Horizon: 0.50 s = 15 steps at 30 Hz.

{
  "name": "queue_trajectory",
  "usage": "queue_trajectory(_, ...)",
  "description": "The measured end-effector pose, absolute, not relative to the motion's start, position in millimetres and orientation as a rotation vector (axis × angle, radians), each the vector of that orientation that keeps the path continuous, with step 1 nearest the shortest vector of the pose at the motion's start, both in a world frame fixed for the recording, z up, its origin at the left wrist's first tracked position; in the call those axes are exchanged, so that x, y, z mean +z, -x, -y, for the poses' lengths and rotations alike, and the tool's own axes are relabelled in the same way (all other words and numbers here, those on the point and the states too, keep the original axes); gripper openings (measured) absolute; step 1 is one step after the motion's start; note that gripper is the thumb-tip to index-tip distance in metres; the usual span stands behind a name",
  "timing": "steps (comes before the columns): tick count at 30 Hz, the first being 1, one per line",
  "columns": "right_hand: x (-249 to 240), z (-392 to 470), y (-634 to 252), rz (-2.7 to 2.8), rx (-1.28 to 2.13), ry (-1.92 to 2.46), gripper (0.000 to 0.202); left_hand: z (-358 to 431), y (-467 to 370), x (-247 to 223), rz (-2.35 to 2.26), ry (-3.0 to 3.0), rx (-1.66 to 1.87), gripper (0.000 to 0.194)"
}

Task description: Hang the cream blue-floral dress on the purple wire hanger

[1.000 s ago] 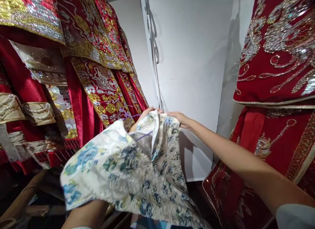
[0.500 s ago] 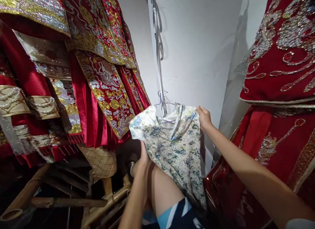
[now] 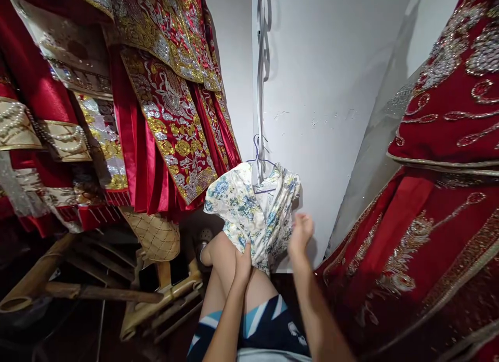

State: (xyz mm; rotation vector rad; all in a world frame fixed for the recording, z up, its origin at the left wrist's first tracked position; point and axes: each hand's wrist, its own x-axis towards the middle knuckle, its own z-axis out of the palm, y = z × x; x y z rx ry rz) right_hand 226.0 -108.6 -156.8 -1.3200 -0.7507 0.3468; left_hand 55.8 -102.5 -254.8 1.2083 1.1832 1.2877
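A short-sleeved floral blouse (image 3: 237, 196), cream with blue and green flowers, hangs on a thin purple hanger (image 3: 257, 151) hooked at a white metal rail (image 3: 260, 66) on the wall. My left hand (image 3: 244, 260) grips the blouse's lower part, thumb on the front of the cloth and the other fingers behind it. Beside the blouse's right edge is my right hand (image 3: 302, 231), smeared by motion, its fingers seemingly curled and apart from the sleeve. Whether anything is in it does not show. The blouse's lower end bunches above my bare knees.
Red embroidered costumes (image 3: 175, 102) with gold and silver sequins hang on the left. Another beaded red gown (image 3: 448, 123) fills the right side. A bamboo frame (image 3: 105, 290) stands low at the left, and a white wall (image 3: 319, 66) rises behind the blouse.
My right hand has let go of the blouse's right shoulder and come down beside it. The left hand has moved from the sleeve to the lower cloth. The blouse's lower part is now gathered up.
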Motion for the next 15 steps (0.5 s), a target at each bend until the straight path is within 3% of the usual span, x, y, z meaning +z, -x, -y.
queue_trajectory(3, -199.8, 122.2, -162.4, 0.922, 0.589, 1.276, 0.040, 107.4, -58.1, -253.7, -1.205, -1.223, 1.366, 0.079)
queue_trajectory(7, -208.1, 111.2, -142.9, 1.026, 0.738, 1.196, 0.044, 110.4, -57.3, -250.2, -1.210, -1.258, 1.385, 0.076)
queue_trajectory(15, -202.4, 105.0, -167.7, 1.040, 0.798, 1.233, 0.025, 109.9, -60.6, -257.0, -1.102, -1.217, 1.322, 0.068)
